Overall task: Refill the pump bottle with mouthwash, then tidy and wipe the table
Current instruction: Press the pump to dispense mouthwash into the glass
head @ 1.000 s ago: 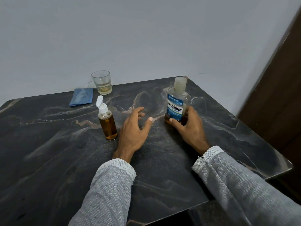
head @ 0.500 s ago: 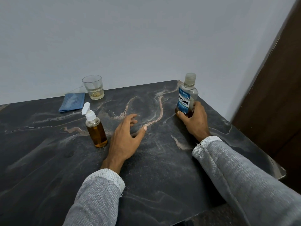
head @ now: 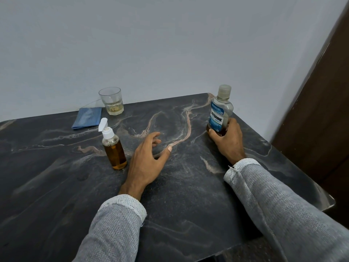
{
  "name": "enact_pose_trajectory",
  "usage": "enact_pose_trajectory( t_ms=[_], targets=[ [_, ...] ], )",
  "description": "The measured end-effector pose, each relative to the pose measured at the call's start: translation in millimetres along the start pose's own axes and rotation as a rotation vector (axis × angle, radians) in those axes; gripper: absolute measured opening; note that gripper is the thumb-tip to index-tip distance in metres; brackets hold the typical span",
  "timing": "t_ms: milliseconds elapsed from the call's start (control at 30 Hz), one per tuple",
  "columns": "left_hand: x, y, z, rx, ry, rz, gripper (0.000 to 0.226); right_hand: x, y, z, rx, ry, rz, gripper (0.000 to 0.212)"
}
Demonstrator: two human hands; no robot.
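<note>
A small pump bottle (head: pixel 114 148) with a white pump head and amber liquid stands upright on the dark marble table (head: pixel 188 195). Just to its right my left hand (head: pixel 149 157) hovers over the tabletop, fingers relaxed and spread, holding nothing. At the table's far right corner my right hand (head: pixel 229 140) grips the base of a clear Listerine mouthwash bottle (head: pixel 220 112). That bottle is upright, capped, with a blue label and a little amber liquid at the bottom.
A drinking glass (head: pixel 111 101) with a little yellowish liquid stands at the back by the wall. A folded blue cloth (head: pixel 87 117) lies left of it. A dark wooden door (head: pixel 321 110) stands right of the table.
My right hand has carried the mouthwash bottle away to the table's far right corner. The left hand and pump bottle have kept their places; the camera has shifted.
</note>
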State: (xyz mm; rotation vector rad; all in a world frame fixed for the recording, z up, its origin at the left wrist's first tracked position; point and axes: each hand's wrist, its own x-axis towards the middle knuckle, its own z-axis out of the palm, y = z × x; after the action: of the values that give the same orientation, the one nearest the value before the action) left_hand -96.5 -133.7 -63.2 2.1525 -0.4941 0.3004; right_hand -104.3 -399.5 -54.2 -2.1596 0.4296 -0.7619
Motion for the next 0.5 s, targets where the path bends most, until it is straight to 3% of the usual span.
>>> enact_pose_trajectory(
  t_ms=[333, 500],
  targets=[
    [-9, 9, -8, 0.007, 0.014, -0.005, 0.052, -17, -7, -9, 0.027, 0.071, 0.081, 0.069],
    [-30, 21, -25, 0.0, 0.123, 0.01, 0.034, -47, -20, -14, 0.049, 0.115, 0.081, 0.047]
  ],
)
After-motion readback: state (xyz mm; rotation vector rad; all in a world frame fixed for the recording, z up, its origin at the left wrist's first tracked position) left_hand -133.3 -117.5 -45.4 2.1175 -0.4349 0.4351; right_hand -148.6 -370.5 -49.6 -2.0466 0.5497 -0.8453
